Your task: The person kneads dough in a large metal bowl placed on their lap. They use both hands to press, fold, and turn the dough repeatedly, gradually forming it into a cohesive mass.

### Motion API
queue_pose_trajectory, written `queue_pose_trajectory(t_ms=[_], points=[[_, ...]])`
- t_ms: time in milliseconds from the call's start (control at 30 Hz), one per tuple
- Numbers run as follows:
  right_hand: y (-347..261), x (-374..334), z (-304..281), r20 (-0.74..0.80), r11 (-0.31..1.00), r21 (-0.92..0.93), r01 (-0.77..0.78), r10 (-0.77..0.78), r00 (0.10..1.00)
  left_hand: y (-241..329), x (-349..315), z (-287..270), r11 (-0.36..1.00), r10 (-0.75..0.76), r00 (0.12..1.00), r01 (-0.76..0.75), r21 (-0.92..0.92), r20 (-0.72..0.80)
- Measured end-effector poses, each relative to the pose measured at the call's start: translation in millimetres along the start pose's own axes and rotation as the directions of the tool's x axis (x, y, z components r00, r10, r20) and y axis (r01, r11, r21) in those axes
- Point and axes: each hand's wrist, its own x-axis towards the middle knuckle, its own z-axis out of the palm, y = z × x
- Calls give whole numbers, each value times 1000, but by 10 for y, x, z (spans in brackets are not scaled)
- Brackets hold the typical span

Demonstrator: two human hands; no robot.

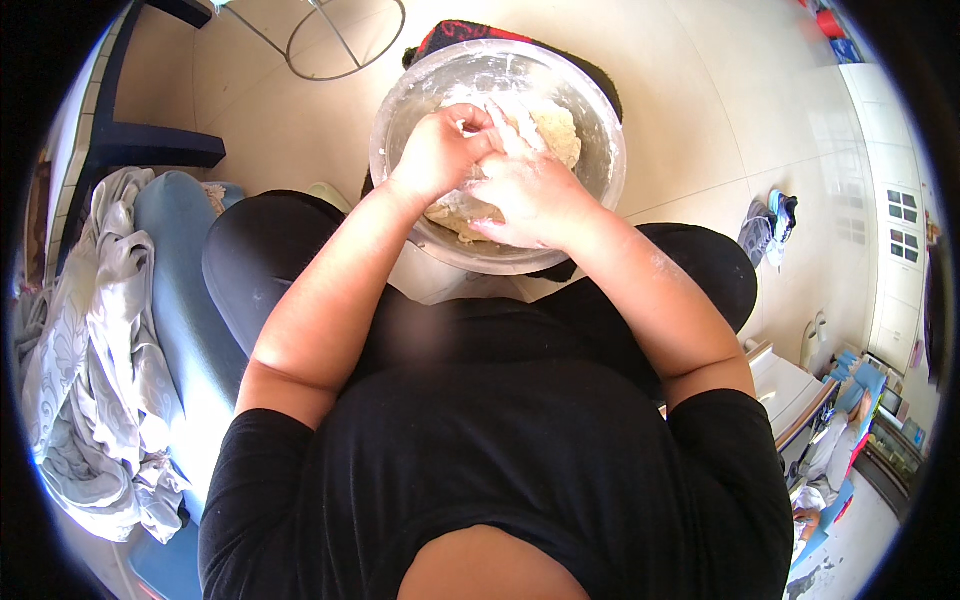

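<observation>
A wide metal bowl (607, 190) in front of me holds pale, crumbly dough (560, 135), with smears of it up the inner wall. Over the bowl my two hands meet. My left hand (440, 150) is closed, its fingers curled in a pinch against the fingers of my right hand; what lies inside the pinch is hidden. My right hand (530, 195) is open, fingers stretched toward the far side of the bowl and coated with sticky dough. More dough shows beneath the hands at the bowl's near left.
The bowl rests on a black and red cloth-covered support (460, 35) between my knees. To the left are a blue seat (170, 240) and a crumpled grey cloth (120, 330). A round metal stand (345, 75) is beyond. Shoes (770, 228) lie on the tiled floor at right.
</observation>
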Motion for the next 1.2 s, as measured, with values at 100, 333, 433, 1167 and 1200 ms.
queue_pose_trajectory(t_ms=[100, 333, 433, 1167, 1200], points=[[22, -16, 75, -182, 996, -10, 88, -88, 979, -35, 36, -30, 995, -92, 994, 89, -45, -62], [79, -30, 149, -122, 993, -18, 113, -115, 986, 29, 30, -53, 958, 257, 949, -225, 179, -181], [16, 6, 80, 81, 997, -17, 73, -72, 994, 106, -63, 71, 919, 347, 938, -336, 207, -21], [363, -225, -166, -83, 949, 133, -287, 299, 951, -204, 22, 173, 526, -181, 969, -51, 849, 170], [403, -214, -152, -108, 910, 244, -334, 368, 924, -285, 71, 153, 543, -162, 977, -29, 839, 138]])
